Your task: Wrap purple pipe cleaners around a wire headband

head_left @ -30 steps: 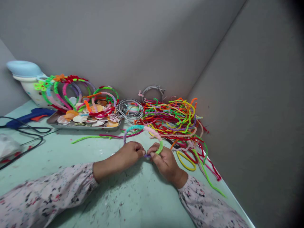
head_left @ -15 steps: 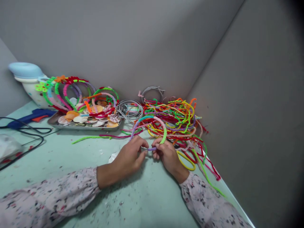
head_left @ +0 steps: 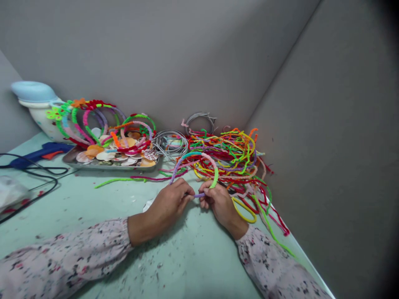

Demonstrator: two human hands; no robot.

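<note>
Between my hands is a headband [head_left: 210, 158] wrapped in fuzzy pipe cleaner, purple, teal, pink and light green along its arch. My left hand [head_left: 171, 204] pinches the end of a purple stretch at the bottom, thumb and fingers pressed together. On the other side my right hand [head_left: 217, 202] grips the band where the green meets the purple. The fingers hide parts of both ends. Yellow-handled scissors [head_left: 245, 211] lie just right of my right hand, their blades mostly covered.
A heap of coloured pipe cleaners [head_left: 224, 153] lies behind the headband. Left of it are wire coils [head_left: 171, 144] and a metal tray [head_left: 109, 167] of shells and finished headbands. A blue glue gun [head_left: 35, 155] with a black cord and a white pot with a blue lid [head_left: 34, 92] stand farther left.
My left thumb and fingers have closed together on the purple end, where they were slightly apart before. The headband and my right hand have barely moved.
</note>
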